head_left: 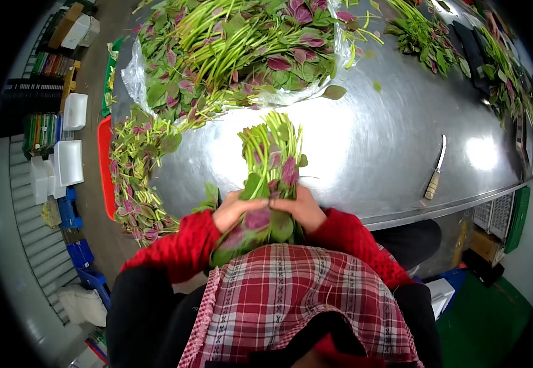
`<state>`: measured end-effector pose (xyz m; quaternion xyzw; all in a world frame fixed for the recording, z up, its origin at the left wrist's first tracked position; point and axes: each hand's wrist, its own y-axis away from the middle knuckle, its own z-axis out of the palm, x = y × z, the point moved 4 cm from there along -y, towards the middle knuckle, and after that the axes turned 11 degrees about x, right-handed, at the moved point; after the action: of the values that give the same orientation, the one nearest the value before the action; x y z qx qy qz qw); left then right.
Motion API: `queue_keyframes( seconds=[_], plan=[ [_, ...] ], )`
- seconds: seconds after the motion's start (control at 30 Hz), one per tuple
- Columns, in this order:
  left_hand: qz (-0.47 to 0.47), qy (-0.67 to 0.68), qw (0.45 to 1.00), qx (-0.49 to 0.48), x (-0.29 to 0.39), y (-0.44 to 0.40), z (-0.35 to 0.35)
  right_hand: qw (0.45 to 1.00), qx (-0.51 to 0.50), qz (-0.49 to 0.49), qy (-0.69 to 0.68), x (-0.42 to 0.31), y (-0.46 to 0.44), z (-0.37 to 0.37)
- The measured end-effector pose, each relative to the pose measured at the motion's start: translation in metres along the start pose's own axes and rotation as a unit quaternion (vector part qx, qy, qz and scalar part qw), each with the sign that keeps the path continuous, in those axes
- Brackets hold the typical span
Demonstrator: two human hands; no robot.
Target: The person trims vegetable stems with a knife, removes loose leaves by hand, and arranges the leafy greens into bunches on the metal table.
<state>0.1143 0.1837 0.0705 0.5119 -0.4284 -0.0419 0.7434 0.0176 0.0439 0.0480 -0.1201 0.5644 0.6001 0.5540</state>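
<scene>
Both hands are wrapped round one bunch of red amaranth greens (272,150) at the table's near edge. Its cut stems point away from me, and its green and purple leaves hang toward my apron. My left hand (235,210) grips the bunch from the left, while my right hand (302,208) closes on it from the right; the thumbs meet on top. Beyond them, a big heap of the same greens (242,49) lies on clear plastic sheeting (134,76). Looser leaves and stems (134,178) spill along the left edge of the table.
A curved knife with a wooden handle (433,184) lies on the steel table (364,147) to the right. More greens (426,46) are at the back right. A red basin (105,165) stands at the left edge, and white boxes (69,162) are farther left.
</scene>
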Motion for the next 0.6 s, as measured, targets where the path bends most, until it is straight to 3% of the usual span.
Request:
queue_keyframes(
  seconds=[0.07, 0.13, 0.17, 0.2, 0.27, 0.3, 0.33, 0.37, 0.4, 0.43, 0.47, 0.53, 0.6],
  plan=[
    [0.072, 0.102, 0.992, 0.012, 0.007, 0.026, 0.012, 0.996, -0.001, -0.033, -0.078, -0.001, 0.022, 0.009],
    [0.001, 0.072, 0.995, 0.063, -0.001, 0.014, 0.01, 0.991, 0.067, 0.018, -0.113, 0.011, 0.017, 0.01],
    [-0.159, 0.046, 0.979, 0.119, -0.002, 0.006, 0.008, 0.986, 0.099, 0.072, -0.112, 0.017, 0.007, 0.006],
    [-0.152, 0.049, 0.98, 0.116, -0.003, 0.008, 0.012, 0.987, 0.099, 0.066, -0.107, 0.02, 0.007, 0.002],
    [0.098, 0.127, 0.982, 0.098, 0.002, 0.023, 0.021, 0.99, 0.104, -0.037, -0.091, 0.004, 0.026, 0.004],
    [0.095, 0.174, 0.977, 0.077, 0.004, 0.035, 0.026, 0.991, 0.083, -0.108, 0.006, 0.004, 0.035, -0.001],
    [0.101, 0.171, 0.977, 0.075, -0.005, 0.025, 0.016, 0.99, 0.082, -0.114, 0.005, 0.007, 0.029, -0.001],
    [0.218, -0.021, 0.974, 0.061, -0.019, 0.01, 0.001, 0.994, 0.096, -0.021, -0.049, 0.017, 0.021, -0.002],
    [0.324, -0.209, 0.922, 0.046, -0.026, 0.004, -0.001, 0.987, 0.106, 0.074, -0.098, 0.025, 0.017, -0.003],
    [0.137, -0.12, 0.978, 0.096, -0.02, -0.003, 0.002, 0.97, 0.111, 0.134, -0.172, 0.025, 0.013, -0.001],
    [0.141, -0.118, 0.978, 0.096, -0.006, 0.008, 0.013, 0.971, 0.11, 0.131, -0.169, 0.019, 0.017, 0.0],
    [0.176, 0.049, 0.974, 0.131, 0.01, 0.036, 0.024, 0.991, 0.092, -0.061, -0.073, -0.001, 0.039, 0.005],
    [0.191, 0.041, 0.972, 0.134, 0.001, 0.027, 0.015, 0.99, 0.088, -0.084, -0.066, 0.012, 0.028, 0.005]
  ],
)
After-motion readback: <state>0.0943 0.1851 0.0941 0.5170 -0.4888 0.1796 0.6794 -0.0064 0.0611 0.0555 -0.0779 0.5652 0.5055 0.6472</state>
